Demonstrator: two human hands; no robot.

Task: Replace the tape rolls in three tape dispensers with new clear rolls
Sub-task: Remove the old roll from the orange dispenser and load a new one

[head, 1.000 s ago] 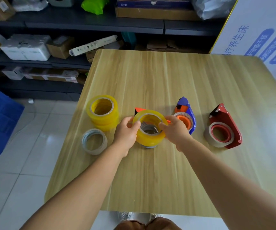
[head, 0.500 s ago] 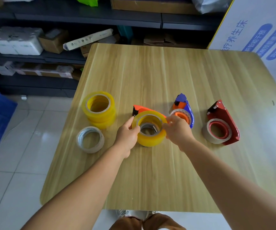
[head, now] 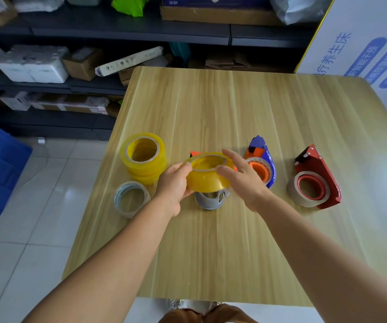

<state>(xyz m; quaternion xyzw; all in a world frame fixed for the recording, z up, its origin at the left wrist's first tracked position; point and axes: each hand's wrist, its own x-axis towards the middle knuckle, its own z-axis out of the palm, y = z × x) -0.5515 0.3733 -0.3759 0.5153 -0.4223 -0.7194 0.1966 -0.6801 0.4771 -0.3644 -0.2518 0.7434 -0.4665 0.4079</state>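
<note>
Both hands are holding a yellowish clear tape roll (head: 207, 174) just above the grey hub of an orange dispenser (head: 210, 198), a bit toward the desk's (head: 234, 108) near-left part. The left hand (head: 174, 183) is gripping its side with curled fingers, while the right hand (head: 241, 177) is touching the other side with fingers mostly straight and spread. A stack of yellow rolls (head: 144, 157) and a nearly used-up roll (head: 130, 198) are sitting by the left edge, and a blue dispenser (head: 261, 160) and a red dispenser (head: 313, 181) are lying toward the right edge.
</note>
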